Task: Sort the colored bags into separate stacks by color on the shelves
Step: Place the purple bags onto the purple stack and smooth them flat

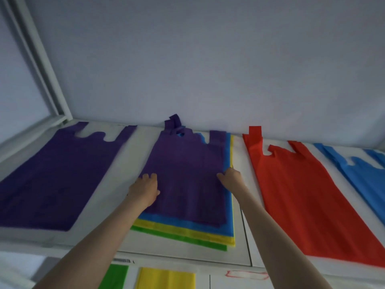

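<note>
A purple bag (185, 176) lies on top of the mixed pile (183, 230) in the middle of the upper shelf (239, 253), with blue, yellow and green bags showing as stepped edges beneath it. Both hands are on this top bag. The left hand (144, 188) rests at its left edge with the fingers curled onto the fabric; the right hand (230, 178) sits at its right edge with the fingers bent over the border. Whether either hand has actually pinched the fabric cannot be told from this view.

The step in hand looks like taking the purple bag off the pile. The likely next move is to lift only that top layer, without dragging the blue one under it, and carry it left.

The purple stack (56, 176) lies flat just to the left, apart from the pile. To the right, a red bag (300, 195) lies on the same shelf, and a blue bag (362, 174) lies beyond it at the far right. On the lower shelf, near the bottom edge of the view, a green bag (114, 276) and a yellow bag (166, 278) lie side by side. A plain wall (198, 59) rises behind the shelf.
</note>
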Tool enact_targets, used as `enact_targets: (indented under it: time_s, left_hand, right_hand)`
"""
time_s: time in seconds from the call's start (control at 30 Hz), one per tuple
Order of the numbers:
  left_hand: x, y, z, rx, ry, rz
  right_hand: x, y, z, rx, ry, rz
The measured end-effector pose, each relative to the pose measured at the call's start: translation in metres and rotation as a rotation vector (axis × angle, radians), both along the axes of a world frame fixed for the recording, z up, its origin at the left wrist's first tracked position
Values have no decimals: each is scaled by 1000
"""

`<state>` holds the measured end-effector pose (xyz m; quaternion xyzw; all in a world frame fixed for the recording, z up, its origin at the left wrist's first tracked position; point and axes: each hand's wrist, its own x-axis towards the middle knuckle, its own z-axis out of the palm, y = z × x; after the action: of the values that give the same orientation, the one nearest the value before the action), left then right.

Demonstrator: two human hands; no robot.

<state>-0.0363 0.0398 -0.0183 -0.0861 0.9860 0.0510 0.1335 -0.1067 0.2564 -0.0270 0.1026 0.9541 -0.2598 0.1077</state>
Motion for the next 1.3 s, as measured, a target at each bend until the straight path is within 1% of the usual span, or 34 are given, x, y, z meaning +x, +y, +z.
enact_targets:
  time_s: [0.1, 0.17, 0.27, 0.3, 0.43, 0.5, 0.57, 0.63, 0.7, 0.8, 0.87, 0.97, 1.03, 1.1, 1.2, 1.3]
  left_hand:
    - [-9, -2, 1, 6, -39, 0]
    - [-12, -4, 1, 13, -49, -1]
    - [-13, -6, 1, 30, -61, 1]
    - [-14, -8, 1, 45, -60, 7]
    - [-16, -13, 4, 119, 19, 73]
    - [-15, -15, 6, 119, 53, 101]
    - [-14, -15, 6, 134, 21, 109]
    - [-13, -10, 5, 173, -21, 113]
    - [-13, -4, 3, 203, -38, 127]
    - [-12, 5, 3, 179, -46, 154]
    - [-11, 8, 3, 168, -53, 172]
    - [-8, 7, 1, 173, -56, 196]
    - [-7, 6, -1, 190, -54, 213]
    - [-6, 6, -3, 232, -53, 232]
    - [-6, 9, -5, 312, -65, 263]
    - [-7, 12, -4, 312, -82, 270]
  right_hand:
    - [-10, -7, -1, -77, -9, -97]
    - [-15, -13, 0, -133, 19, -160]
    - [-23, -22, 5, -320, 24, -266]
    - [-25, -25, 7, -337, 6, -273]
    - [-32, -21, 12, -331, -75, -239]
    - [-31, -6, 18, -306, -182, -188]
    - [-27, 9, 23, -204, -322, -181]
    - [-22, 18, 27, -216, -386, -208]
    - [-21, 22, 24, -308, -355, -224]
    - [-21, 21, 17, -413, -216, -242]
    - [-18, 20, 13, -417, -177, -255]
    - [-14, 28, 11, -390, -270, -309]
    - [-10, 32, 15, -373, -295, -318]
    - [-10, 31, 18, -427, -240, -323]
    - [-13, 32, 13, -461, -58, -353]
    - [-10, 31, 11, -406, -31, -334]
